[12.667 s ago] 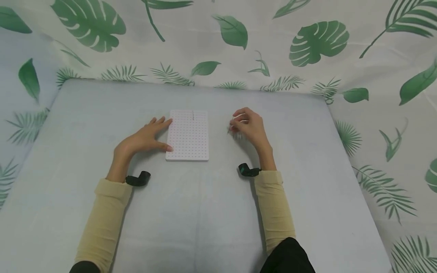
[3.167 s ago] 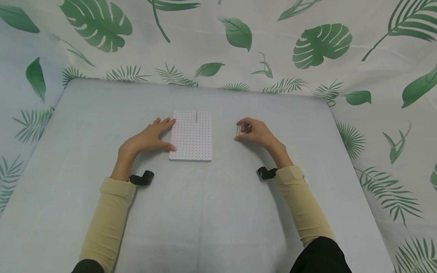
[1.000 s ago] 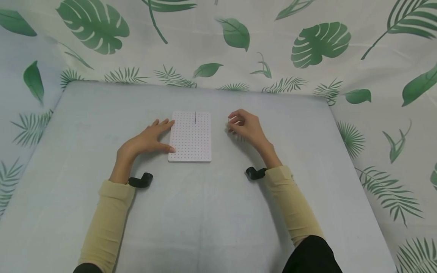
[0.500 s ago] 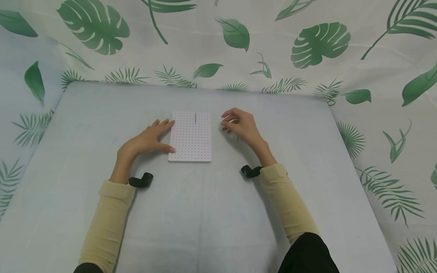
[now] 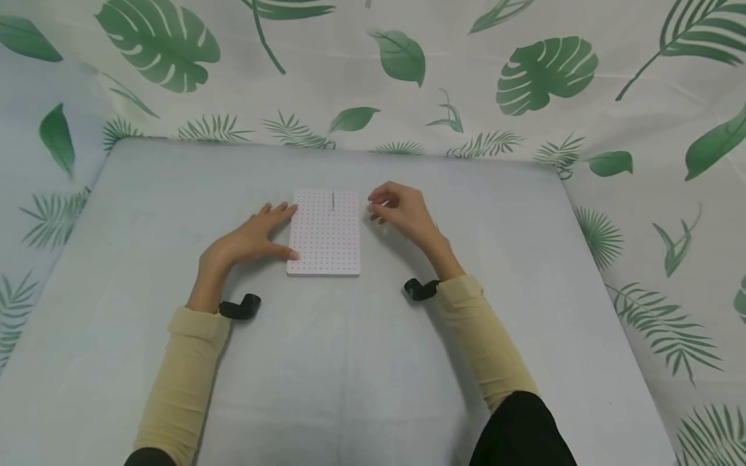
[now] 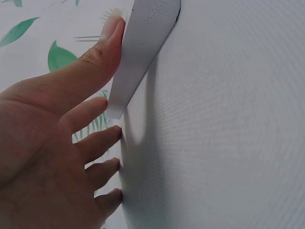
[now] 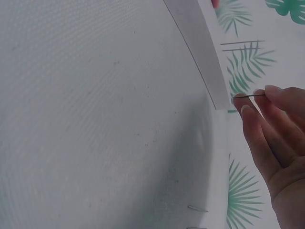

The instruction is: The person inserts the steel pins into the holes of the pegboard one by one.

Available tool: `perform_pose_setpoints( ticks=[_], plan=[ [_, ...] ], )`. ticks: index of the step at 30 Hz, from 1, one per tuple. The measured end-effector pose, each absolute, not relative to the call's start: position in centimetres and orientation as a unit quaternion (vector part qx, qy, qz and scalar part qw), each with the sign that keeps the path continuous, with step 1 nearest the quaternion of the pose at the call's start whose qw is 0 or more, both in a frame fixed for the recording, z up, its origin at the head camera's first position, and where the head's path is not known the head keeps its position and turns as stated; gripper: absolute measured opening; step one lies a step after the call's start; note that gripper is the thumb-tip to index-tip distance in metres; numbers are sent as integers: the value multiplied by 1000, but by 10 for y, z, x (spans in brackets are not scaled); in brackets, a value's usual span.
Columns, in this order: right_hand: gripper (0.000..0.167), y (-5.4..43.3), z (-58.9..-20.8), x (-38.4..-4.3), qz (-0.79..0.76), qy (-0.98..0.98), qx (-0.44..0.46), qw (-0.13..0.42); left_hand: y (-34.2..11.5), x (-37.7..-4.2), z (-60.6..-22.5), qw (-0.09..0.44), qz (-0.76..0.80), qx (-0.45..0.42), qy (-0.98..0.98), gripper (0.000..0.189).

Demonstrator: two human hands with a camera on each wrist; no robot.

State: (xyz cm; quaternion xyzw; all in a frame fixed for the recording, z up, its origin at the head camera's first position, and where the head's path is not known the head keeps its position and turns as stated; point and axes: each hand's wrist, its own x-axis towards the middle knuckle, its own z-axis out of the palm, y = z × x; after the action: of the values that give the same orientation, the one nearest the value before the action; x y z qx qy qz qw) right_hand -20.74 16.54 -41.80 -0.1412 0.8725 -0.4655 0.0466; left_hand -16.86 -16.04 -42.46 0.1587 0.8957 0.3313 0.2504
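Observation:
A white pegboard (image 5: 324, 243) with rows of small holes lies flat on the table. Two thin metal pins (image 7: 242, 43) stand upright from it; in the head view the standing pins (image 5: 333, 200) merge near the far edge. My left hand (image 5: 245, 237) rests at the board's left side, fingers spread, thumb and index finger touching its edge. Just right of the board, my right hand (image 5: 405, 210) pinches a metal pin (image 7: 249, 96) between thumb and fingers, level with the upper part of the board and apart from it.
On the table behind the right hand lie loose pins (image 7: 198, 209), mostly hidden in the head view. The table (image 5: 344, 362) has a white cover, and a leaf-print cloth (image 5: 454, 65) hangs at its back and sides. Each wrist wears a black camera.
Since 3.2 s ago, my right hand has left the loose pins and come left toward the board with one pin. The left hand keeps its place. The board's standing pins look unchanged.

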Motion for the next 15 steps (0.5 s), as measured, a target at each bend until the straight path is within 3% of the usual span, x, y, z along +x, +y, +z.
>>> perform_pose_setpoints(
  ticks=[15],
  plan=[
    [13,155,-417,-212,-458,872,-165,45,-160,-168,-421,250,340,158,893,103]
  ],
)
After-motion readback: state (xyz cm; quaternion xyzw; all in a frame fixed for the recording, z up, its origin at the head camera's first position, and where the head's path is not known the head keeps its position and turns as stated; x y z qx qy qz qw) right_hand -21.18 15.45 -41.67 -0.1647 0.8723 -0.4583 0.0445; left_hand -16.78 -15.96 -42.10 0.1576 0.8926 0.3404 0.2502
